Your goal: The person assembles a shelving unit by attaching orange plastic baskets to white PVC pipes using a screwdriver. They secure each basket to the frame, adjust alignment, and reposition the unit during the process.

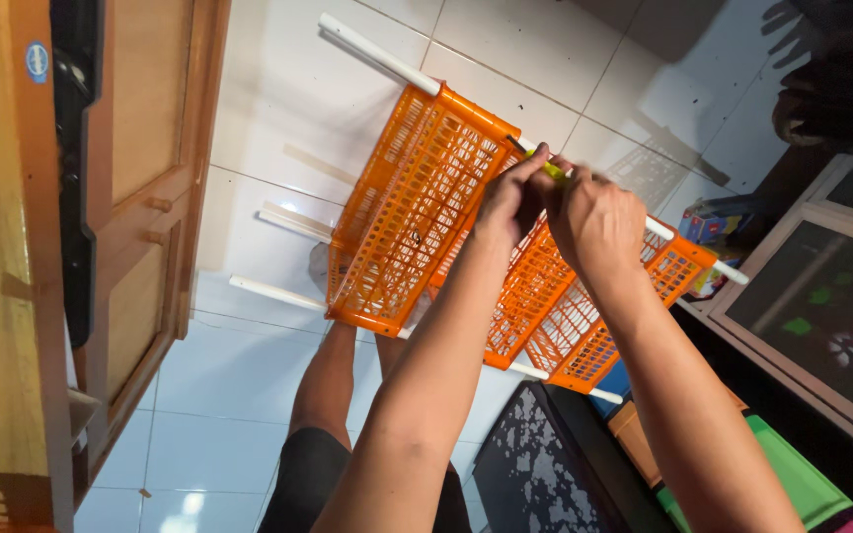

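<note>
From the head view we see two orange lattice baskets, both empty, strung on white poles and lying tilted over the white tiled floor. Our left hand and right hand are closed side by side on a yellow-green tool at the rack's upper edge. A wooden door stands at nine o'clock, a dark cabinet at three o'clock.
</note>
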